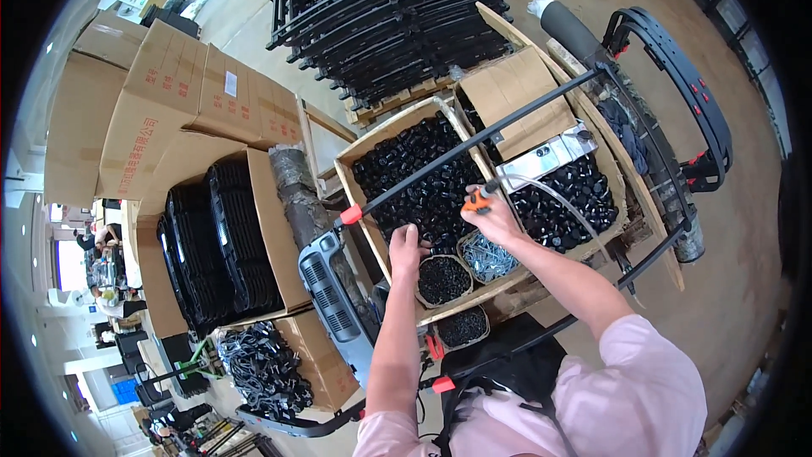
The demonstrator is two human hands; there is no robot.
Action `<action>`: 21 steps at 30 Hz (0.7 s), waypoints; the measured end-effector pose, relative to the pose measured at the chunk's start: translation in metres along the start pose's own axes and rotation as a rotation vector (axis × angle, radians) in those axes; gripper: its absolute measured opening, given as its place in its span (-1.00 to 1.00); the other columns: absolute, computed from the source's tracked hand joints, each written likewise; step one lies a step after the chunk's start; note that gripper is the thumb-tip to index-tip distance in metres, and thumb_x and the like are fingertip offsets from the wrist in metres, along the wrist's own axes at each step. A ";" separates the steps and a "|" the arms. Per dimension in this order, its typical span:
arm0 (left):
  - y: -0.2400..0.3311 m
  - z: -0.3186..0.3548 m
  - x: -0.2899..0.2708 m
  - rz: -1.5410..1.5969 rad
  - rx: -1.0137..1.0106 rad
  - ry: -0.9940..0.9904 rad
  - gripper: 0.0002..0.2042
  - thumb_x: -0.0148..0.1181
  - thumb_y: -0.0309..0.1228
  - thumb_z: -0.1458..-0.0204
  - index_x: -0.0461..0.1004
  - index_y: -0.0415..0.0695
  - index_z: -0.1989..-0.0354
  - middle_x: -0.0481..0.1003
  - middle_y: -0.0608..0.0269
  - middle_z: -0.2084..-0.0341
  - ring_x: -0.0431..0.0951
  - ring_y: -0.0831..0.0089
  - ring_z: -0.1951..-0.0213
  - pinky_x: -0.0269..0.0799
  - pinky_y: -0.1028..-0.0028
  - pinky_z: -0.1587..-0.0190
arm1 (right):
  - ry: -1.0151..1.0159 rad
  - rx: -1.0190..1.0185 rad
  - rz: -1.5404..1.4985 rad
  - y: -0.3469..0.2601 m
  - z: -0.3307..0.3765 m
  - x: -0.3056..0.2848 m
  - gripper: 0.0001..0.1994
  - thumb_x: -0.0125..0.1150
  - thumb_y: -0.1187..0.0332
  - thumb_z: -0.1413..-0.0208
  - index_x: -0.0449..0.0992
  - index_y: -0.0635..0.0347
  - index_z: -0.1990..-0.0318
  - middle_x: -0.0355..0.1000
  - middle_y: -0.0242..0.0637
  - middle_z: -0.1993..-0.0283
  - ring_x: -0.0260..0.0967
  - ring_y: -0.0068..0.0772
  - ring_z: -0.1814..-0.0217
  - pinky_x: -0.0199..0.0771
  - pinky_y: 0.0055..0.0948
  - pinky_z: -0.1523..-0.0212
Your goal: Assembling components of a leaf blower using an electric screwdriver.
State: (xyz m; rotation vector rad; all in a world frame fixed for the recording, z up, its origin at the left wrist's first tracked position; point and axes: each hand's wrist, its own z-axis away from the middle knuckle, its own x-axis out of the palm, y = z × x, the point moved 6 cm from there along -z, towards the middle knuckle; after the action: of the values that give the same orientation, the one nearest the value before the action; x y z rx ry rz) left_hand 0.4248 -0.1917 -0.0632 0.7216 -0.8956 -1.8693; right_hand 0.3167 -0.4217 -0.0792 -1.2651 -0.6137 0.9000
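Observation:
My right hand (495,222) is wrapped around an orange-and-black handheld power driver (479,200), with a thin clear hose (562,203) curving away from it to the right. Below and to the left, my left hand (407,247) is closed at the front edge of a wooden bin of small black plastic parts (419,156). What its fingers hold, if anything, is hidden among the dark parts. Near that hand sit a small tub of black screws (444,279) and a tub of silver bolts (488,257).
A black tubular frame with red end pieces (457,156) crosses above the bins. A grey vented panel (331,288) joins it at left. Cartons (190,101) hold black panels and metal brackets. Black frames (393,17) are stacked behind. Wrapped rolls (584,42) flank the bins.

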 end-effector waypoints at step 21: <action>-0.096 0.232 -0.016 0.729 -0.236 -0.306 -0.77 0.12 -0.22 -0.43 0.49 -0.07 -0.08 0.56 0.30 0.17 0.57 0.39 0.17 0.55 0.34 0.10 | -0.631 -0.402 1.381 0.038 0.078 0.046 -0.80 0.16 0.32 -0.13 0.72 0.09 0.28 0.71 -0.15 0.21 0.71 -0.08 0.09 0.70 -0.05 0.11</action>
State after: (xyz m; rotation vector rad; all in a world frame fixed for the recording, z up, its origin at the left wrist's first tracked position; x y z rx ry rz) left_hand 0.2051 -0.0802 -0.0089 -0.0576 -0.9425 -1.3959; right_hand 0.2691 -0.3395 -0.1027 -1.7522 -0.3245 2.4706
